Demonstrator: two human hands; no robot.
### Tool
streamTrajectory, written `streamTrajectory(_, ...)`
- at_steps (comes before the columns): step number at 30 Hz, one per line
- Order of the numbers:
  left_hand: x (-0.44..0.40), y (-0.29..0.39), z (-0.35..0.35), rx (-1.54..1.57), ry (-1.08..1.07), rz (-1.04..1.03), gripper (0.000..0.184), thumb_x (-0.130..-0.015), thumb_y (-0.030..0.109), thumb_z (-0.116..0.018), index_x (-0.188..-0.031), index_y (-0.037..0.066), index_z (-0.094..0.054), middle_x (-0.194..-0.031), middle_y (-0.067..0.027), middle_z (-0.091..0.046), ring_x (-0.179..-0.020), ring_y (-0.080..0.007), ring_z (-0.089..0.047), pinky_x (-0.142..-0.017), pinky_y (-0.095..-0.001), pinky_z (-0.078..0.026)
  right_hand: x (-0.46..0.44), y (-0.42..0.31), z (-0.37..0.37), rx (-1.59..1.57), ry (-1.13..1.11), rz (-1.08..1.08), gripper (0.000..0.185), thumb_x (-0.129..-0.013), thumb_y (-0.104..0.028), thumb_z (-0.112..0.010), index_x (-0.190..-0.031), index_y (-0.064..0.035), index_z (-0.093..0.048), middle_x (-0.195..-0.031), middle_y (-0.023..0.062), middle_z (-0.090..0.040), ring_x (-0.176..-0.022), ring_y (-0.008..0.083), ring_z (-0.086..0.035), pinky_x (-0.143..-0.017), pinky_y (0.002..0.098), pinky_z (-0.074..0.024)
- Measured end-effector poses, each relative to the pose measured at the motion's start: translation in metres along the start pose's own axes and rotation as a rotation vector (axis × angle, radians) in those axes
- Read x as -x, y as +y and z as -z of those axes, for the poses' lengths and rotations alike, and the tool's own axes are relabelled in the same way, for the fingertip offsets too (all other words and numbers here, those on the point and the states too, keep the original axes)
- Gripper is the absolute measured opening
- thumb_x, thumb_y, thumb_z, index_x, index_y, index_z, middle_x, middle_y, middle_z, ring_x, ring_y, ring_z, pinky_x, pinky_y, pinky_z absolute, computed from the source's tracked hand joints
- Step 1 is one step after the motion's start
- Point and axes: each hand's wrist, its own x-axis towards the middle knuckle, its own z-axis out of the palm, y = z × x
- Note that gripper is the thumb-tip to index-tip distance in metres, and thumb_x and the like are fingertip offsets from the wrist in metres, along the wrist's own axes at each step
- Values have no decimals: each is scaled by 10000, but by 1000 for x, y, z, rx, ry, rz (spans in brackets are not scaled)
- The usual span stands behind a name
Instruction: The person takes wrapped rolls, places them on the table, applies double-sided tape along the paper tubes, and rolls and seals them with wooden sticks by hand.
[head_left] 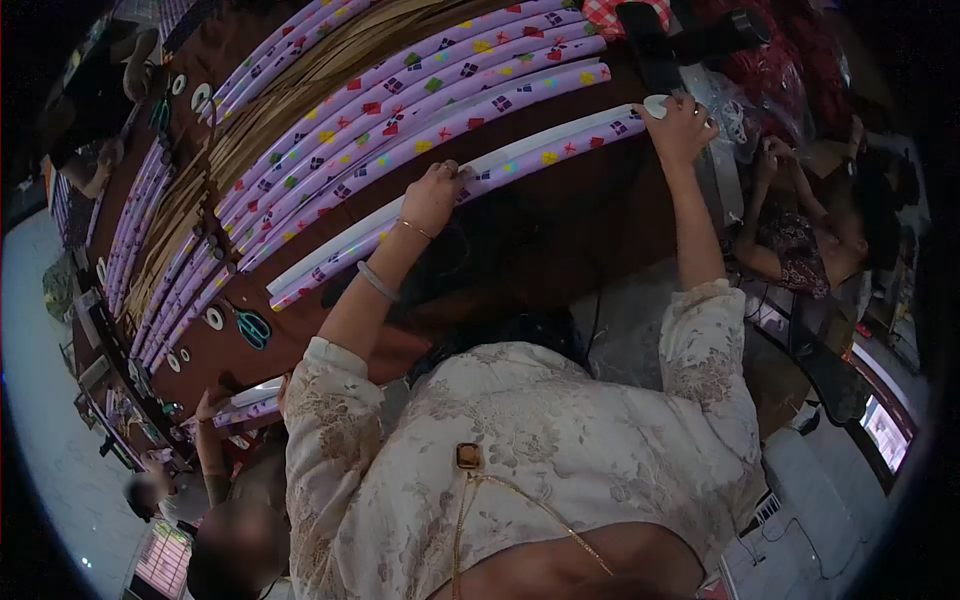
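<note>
Your left hand [430, 202] is over the middle of a purple-and-white paper roll [545, 158], its grip curled in and pinching the paper near the upper edge. Your right hand [682, 128] is at the roll's right end, thumb and fingertips pinching a small white disc [656, 105]; the other fingers are bent. The disc sits against the end of the roll, and you can't tell from here exactly what it is.

The roll lies slantwise on the brown worktop [560, 215], close to the edge on your side, with a band of its white inner side showing along the purple printed part. Just beyond it, more finished-looking purple rolls [430, 130] lie side by side, patterned with small coloured presents. Long brown strips [180, 205] run among the rolls.

To your left, blue-handled scissors [252, 327] lie near a white ring [214, 318]. Beyond your right hand there are red things in clear plastic [745, 50], a black object [705, 42] and a red checked cloth [608, 14].

One person [800, 235] sits to your right with both hands raised; another [240, 490], at your left, has a hand near a similar roll [250, 402].
</note>
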Motion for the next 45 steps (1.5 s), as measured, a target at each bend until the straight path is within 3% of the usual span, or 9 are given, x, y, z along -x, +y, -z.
streamTrajectory(14,-2,-6,4,-64,-79,-46,316,-762,73,-488,-1062,150,-549,-962,-43,-510,-894,-208,-529,-642,-315,-496,-6,1,1,11,5,44,527,-584,-621,-616,-744,-120,-643,-870,16,-528,-791,228,-446,-635,408,-269)
streamTrajectory(17,-8,-7,14,-65,-194,-91,385,-748,42,-490,-1116,152,-512,-975,-56,-509,-917,-217,-528,-656,-316,-494,-6,-1,1,4,2,49,519,-588,-613,-617,-755,-122,-643,-871,17,-523,-789,226,-446,-640,418,-276)
streamTrajectory(23,-29,-10,20,-122,-313,-267,316,-745,52,-489,-1054,108,-525,-975,-84,-511,-878,-223,-534,-689,-313,-490,-8,-2,4,7,-49,50,510,-605,-596,-619,-779,-117,-642,-863,24,-514,-796,233,-445,-641,437,-302)
streamTrajectory(31,-78,9,-3,-192,-150,-541,215,-758,78,-485,-960,55,-553,-963,-86,-526,-876,-215,-531,-699,-307,-477,-7,-2,6,-52,-112,-5,474,-616,-555,-629,-791,-114,-638,-898,19,-489,-830,244,-443,-679,457,-322)
streamTrajectory(32,-88,16,-4,-144,-232,-492,296,-737,28,-485,-1029,39,-531,-998,-92,-506,-914,-222,-511,-756,-297,-457,-7,-2,7,-45,-112,-16,474,-616,-555,-629,-791,-114,-638,-898,19,-489,-830,244,-443,-679,457,-322)
streamTrajectory(37,-126,40,-10,-234,-279,-536,271,-746,39,-490,-1012,54,-542,-1018,-61,-509,-939,-208,-504,-757,-287,-455,-4,-2,8,-92,-138,-18,463,-621,-541,-631,-796,-113,-630,-895,21,-482,-840,243,-440,-725,472,-318)
streamTrajectory(45,-176,73,-25,-269,-112,-612,218,-750,93,-489,-950,93,-577,-890,-32,-520,-843,-187,-522,-691,-299,-448,-3,-3,7,-146,-157,-115,439,-596,-515,-641,-782,-118,-635,-909,-24,-494,-881,205,-457,-770,465,-302)
